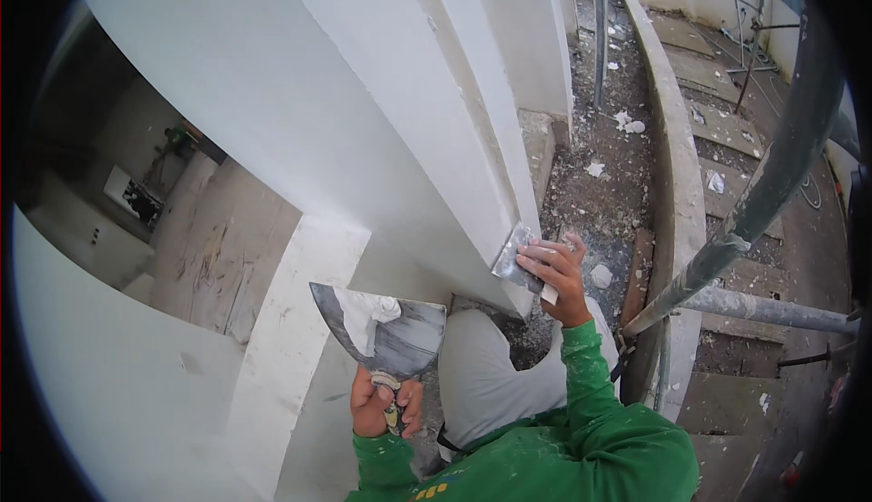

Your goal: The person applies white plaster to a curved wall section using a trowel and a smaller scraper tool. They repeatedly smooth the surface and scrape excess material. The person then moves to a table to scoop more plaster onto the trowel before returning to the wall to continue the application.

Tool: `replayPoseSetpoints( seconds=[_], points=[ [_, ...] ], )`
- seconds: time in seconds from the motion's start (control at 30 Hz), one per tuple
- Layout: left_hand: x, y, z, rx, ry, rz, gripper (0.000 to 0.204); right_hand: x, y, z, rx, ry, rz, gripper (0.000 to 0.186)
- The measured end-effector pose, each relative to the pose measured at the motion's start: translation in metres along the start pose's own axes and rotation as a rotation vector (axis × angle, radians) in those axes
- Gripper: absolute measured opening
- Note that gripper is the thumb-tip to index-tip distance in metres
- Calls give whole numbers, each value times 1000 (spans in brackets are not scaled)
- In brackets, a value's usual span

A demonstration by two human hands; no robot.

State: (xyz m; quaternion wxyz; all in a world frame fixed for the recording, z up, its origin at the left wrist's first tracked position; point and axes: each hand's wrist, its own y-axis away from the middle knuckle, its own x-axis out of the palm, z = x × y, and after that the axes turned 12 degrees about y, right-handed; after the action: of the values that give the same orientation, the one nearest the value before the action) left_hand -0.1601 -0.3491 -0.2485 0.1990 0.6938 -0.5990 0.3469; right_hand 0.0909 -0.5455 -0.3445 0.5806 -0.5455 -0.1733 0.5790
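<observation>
My left hand [386, 404] is closed round the handle of a wide putty knife [413, 338], its dark blade facing up. A lump of white putty [363, 316] lies on that blade toward its left side. In my right hand [559, 275] is a smaller metal scraper [515, 255], its flat blade smeared with white. The scraper is against the lower edge of the white wall corner [495, 220], with my fingers spread over its back. Whether putty sits under the scraper is hidden.
A grey scaffold pipe [754, 202] slants along my right, joined by a crossbar [772, 308]. Beyond a concrete curb [677, 157] are littered slabs [727, 129]. Rubble [609, 166] fills the trough beside the wall. At left, a window sill [291, 320] borders an opening into a room.
</observation>
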Motion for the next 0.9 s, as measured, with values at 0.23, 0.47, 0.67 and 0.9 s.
replayPoseSetpoints(
  seconds=[0.23, 0.47, 0.67, 0.9],
  points=[
    [-3, -9, 4, 10, -6, 14, 41, -62, -200, 32, -258, -29, -396, 42],
    [1, 0, 7, 66, 49, -24, 35, -70, -304, 68, -581, -131, -488, 45],
    [-8, -1, 14, 85, 16, -22, 30, -41, -218, 43, -411, -46, -304, 65],
    [1, 2, 19, 66, 39, -42, 28, 37, -33, 6, -78, -81, -136, 38]
  ],
)
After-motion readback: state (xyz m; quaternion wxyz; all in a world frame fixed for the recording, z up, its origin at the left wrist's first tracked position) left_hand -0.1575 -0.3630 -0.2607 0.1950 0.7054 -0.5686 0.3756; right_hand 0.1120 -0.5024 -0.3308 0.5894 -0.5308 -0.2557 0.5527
